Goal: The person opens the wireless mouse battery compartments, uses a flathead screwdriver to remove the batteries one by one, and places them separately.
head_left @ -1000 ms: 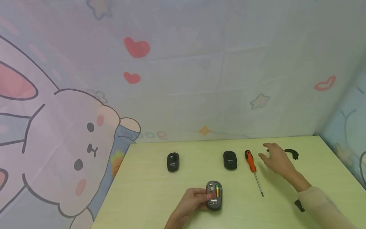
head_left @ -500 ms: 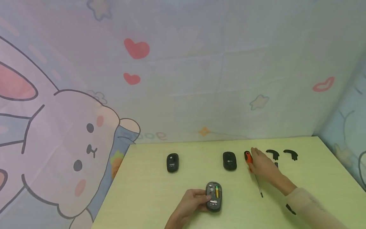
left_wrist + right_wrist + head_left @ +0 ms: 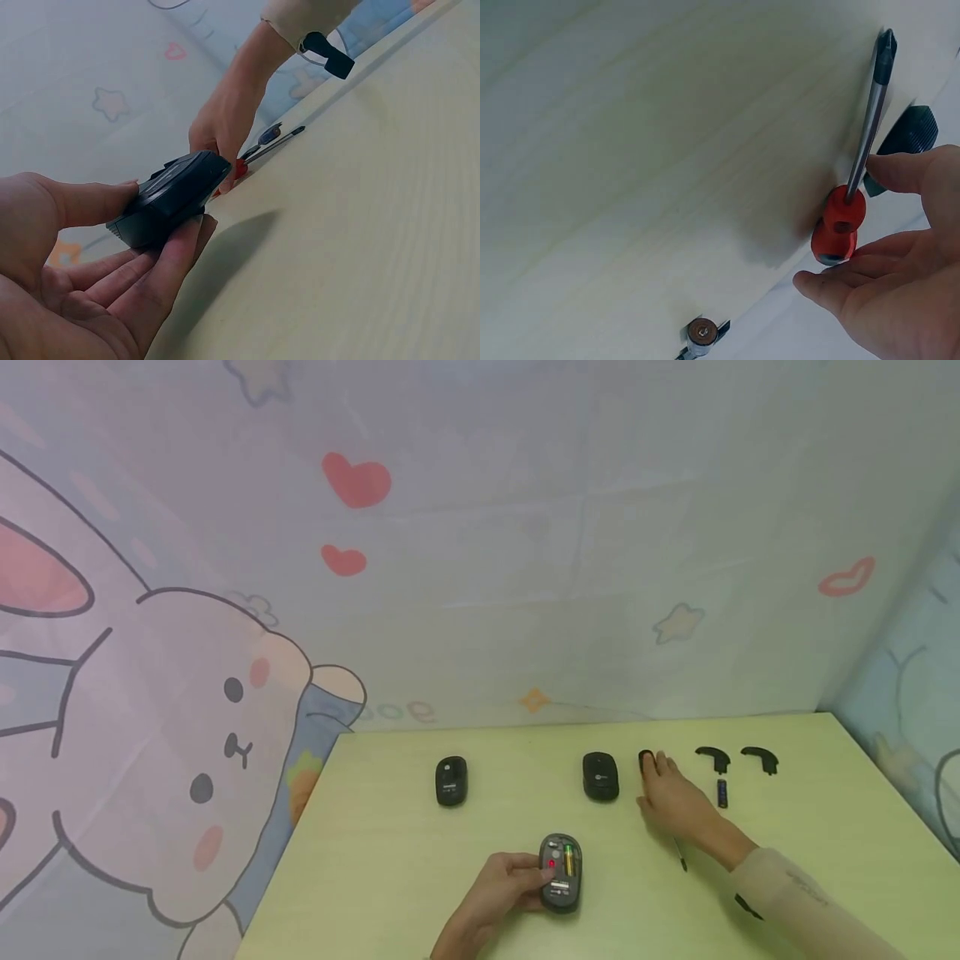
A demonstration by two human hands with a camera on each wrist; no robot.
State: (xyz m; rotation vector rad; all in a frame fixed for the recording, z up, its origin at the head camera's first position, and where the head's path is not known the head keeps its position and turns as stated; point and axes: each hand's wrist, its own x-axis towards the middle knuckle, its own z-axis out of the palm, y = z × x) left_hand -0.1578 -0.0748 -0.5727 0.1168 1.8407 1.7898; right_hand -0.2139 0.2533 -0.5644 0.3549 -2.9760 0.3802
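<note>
Set the clock's centre on the mouse you hold, twelve towards the wall; at 10 o'clock on your bench [image 3: 360,877] lies a black mouse [image 3: 452,781], label facing up; your left hand [image 3: 498,893] comes in from 8 o'clock and grips the dark grey mouse [image 3: 561,893] above the bench, thumb on its upturned belly, fingers underneath; a gold-and-green battery [image 3: 568,862] sits in its uncovered slot, with a red light beside it; at 1 o'clock lies another black mouse [image 3: 601,777]; at 2 o'clock your right hand [image 3: 678,802] is over the screwdriver [image 3: 844,210], fingers fairly straight and thumb spread, though you cannot tell whether they touch its red handle; the shaft points to 5 o'clock; farther along 2 o'clock lie one curved black cover [image 3: 714,758], a loose dark battery [image 3: 722,793] just below it, then a second cover [image 3: 762,759].
</note>
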